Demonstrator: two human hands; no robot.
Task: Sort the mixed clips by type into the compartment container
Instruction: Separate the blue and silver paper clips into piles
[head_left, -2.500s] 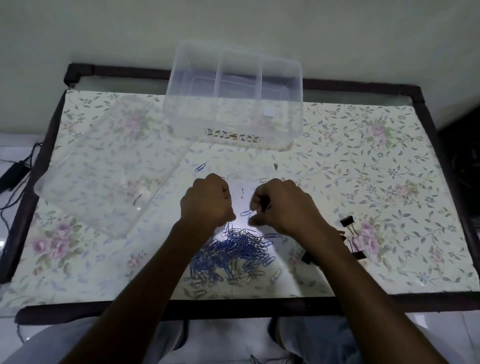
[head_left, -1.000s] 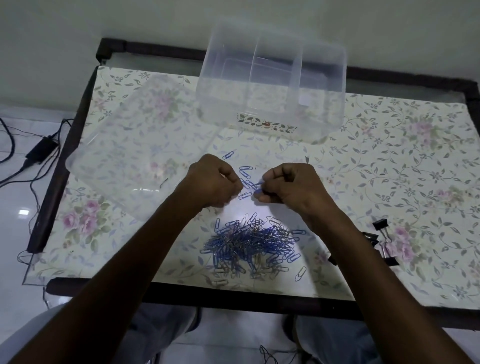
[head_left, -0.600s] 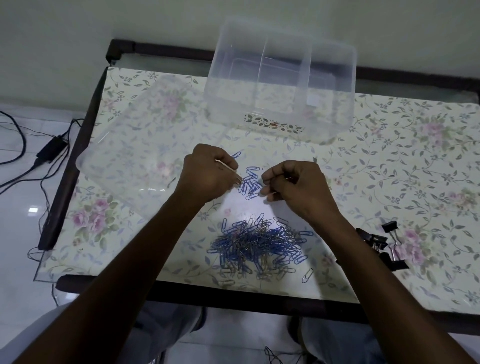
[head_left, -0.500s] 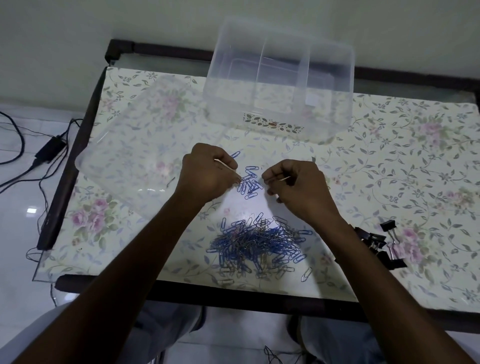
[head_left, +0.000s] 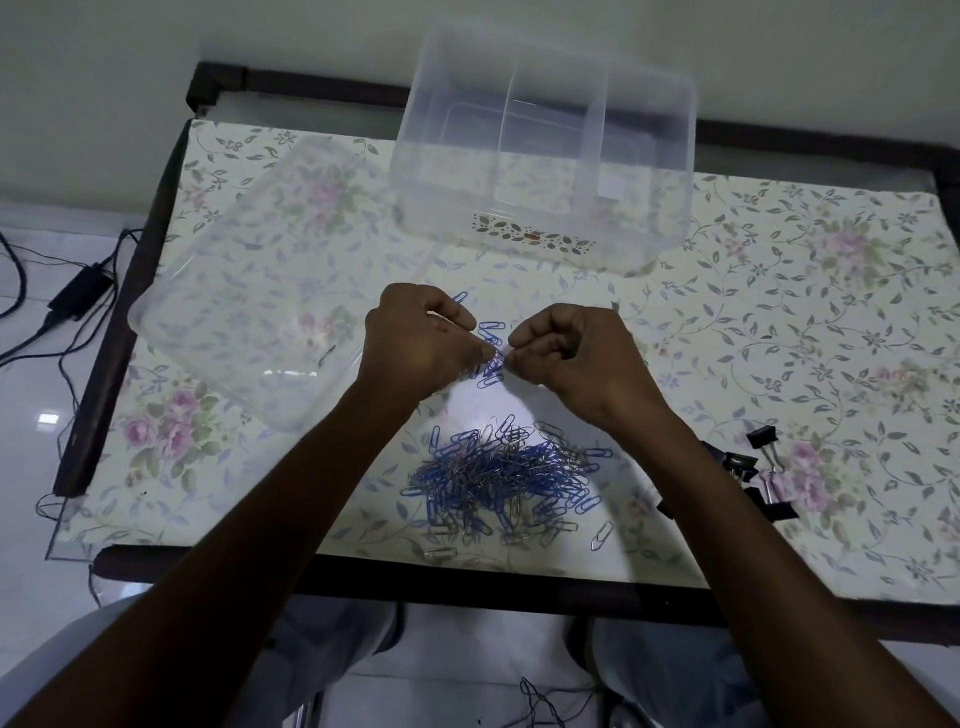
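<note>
Head view: floral table (head_left: 779, 322); clear container (head_left: 545, 218) at far centre, compartments seemingly empty; lid (head_left: 244, 312) far left. Paperclip pile (head_left: 498, 478) near centre, near side of both hands, about equally close. Binder clips (head_left: 758, 467) near right. Left hand (head_left: 415, 343) and right hand (head_left: 576, 353) curled, fingertips meeting, pinching one blue clip (head_left: 496, 358) between them.
</note>
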